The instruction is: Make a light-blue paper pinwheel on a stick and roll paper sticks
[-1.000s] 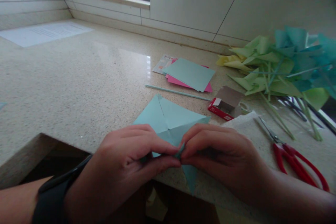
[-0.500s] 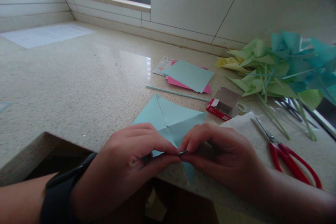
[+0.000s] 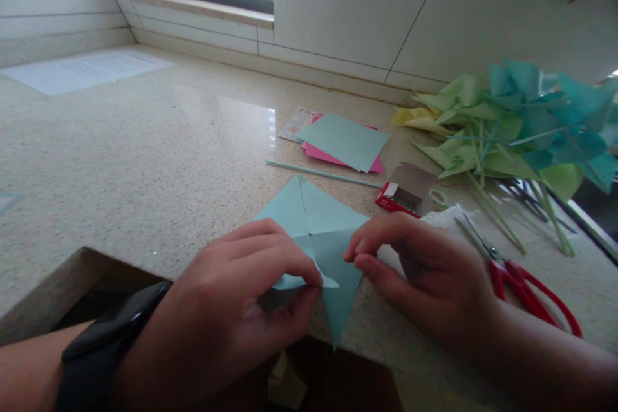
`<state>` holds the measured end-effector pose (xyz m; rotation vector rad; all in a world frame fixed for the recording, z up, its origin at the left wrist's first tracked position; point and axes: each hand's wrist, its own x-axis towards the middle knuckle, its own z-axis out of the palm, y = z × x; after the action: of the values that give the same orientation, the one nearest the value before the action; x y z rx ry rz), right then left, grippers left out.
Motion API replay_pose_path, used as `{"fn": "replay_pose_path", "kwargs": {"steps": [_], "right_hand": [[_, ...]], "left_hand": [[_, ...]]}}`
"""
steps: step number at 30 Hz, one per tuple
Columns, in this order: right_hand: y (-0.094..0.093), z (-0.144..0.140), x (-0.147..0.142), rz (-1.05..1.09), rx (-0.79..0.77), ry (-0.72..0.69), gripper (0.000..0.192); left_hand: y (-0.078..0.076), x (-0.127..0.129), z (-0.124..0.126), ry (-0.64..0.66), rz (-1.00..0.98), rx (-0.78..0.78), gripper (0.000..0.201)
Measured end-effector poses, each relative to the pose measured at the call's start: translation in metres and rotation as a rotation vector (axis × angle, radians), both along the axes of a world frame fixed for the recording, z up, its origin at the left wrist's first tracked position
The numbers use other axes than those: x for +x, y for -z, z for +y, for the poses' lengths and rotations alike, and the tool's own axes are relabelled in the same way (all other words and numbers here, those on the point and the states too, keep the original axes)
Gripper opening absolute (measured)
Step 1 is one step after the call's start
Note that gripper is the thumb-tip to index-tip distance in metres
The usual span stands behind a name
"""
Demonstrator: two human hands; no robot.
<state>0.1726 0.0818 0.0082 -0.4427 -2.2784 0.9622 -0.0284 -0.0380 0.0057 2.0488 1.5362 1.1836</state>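
On the counter's front edge lies a light blue sheet of paper (image 3: 333, 251) with crease or cut lines and a small dark dot near its middle. My left hand (image 3: 251, 283), a dark watch on its wrist, pinches a curled corner of it between thumb and forefinger. One point of the sheet hangs over the edge. My right hand (image 3: 415, 270) is just right of that pinched corner, over the sheet's right side. Its thumb and forefinger are curled close together; whatever they hold is hidden or too small to name.
Red-handled scissors (image 3: 516, 277) lie at right. Behind the sheet are a thin paper stick (image 3: 318, 174), an open red box (image 3: 405, 190) and stacked blue and pink paper (image 3: 345, 141). Green, yellow and blue paper pinwheels (image 3: 506, 122) are piled back right. A printed sheet (image 3: 91, 69) lies far left.
My right hand has drawn away from my left fingertips, up and to the right. The thin dark piece between the fingertips no longer shows. My left hand keeps its pinch on the paper.
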Motion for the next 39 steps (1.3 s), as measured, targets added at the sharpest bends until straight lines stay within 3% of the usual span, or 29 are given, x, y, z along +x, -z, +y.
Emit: {"fn": "replay_pose_path", "kwargs": {"steps": [5,14,20,31,39], "right_hand": [[0.001,0.009,0.001,0.021,0.064,0.276,0.009],[0.003,0.026,0.008,-0.151,0.371,0.459,0.003],[-0.004,0.033,0.011,-0.229,0.486,0.398,0.009],[-0.01,0.054,0.017,-0.406,0.72,0.08,0.023],[-0.011,0.052,0.017,-0.519,0.693,-0.074,0.036]], "left_hand": [[0.0,-0.002,0.001,-0.055,0.01,0.016,0.018],[0.005,-0.008,0.001,-0.094,0.026,0.048,0.019],[0.011,-0.01,0.004,-0.082,0.009,0.0,0.021],[0.01,-0.009,0.006,-0.071,0.014,0.028,0.023],[0.011,-0.01,0.004,-0.079,0.035,0.04,0.025]]}}
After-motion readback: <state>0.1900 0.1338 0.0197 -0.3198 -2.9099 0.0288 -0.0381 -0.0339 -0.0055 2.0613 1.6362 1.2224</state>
